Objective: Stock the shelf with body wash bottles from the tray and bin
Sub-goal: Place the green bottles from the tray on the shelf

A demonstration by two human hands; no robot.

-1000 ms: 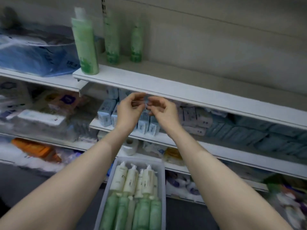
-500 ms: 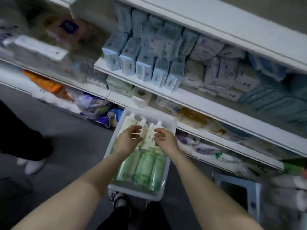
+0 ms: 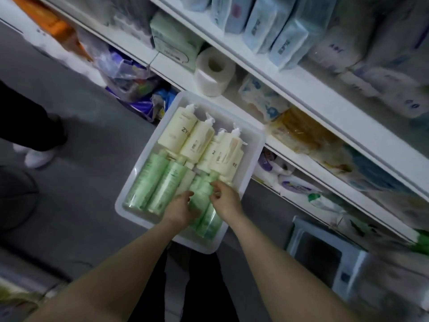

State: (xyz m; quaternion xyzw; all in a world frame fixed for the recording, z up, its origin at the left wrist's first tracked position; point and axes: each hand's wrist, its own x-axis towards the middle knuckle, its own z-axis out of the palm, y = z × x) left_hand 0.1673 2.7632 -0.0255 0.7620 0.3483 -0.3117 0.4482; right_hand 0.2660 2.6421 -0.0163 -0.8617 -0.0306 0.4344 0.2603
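Note:
A white tray [image 3: 130, 205] sits low in front of the shelves. Cream pump bottles [image 3: 178, 131] fill its far half and green body wash bottles [image 3: 148, 182] lie side by side in its near half. My left hand [image 3: 178, 211] and my right hand [image 3: 226, 201] are both in the tray's near right corner. Their fingers close from either side on one green bottle [image 3: 201, 190], which lies on top of the others. The lower part of that bottle is hidden under my left hand.
White shelves [image 3: 325, 105] run diagonally past the tray, packed with tissue packs, a toilet roll [image 3: 214, 70] and bagged goods. A grey-blue bin [image 3: 325, 254] stands on the floor at the right. Another person's dark trouser leg and white shoe [image 3: 38, 156] are at the left.
My view has tilted from the upper shelf down to the tray. Both hands dropped from the shelf edge, passed over the cream bottles and came onto a green bottle at the tray's near end.

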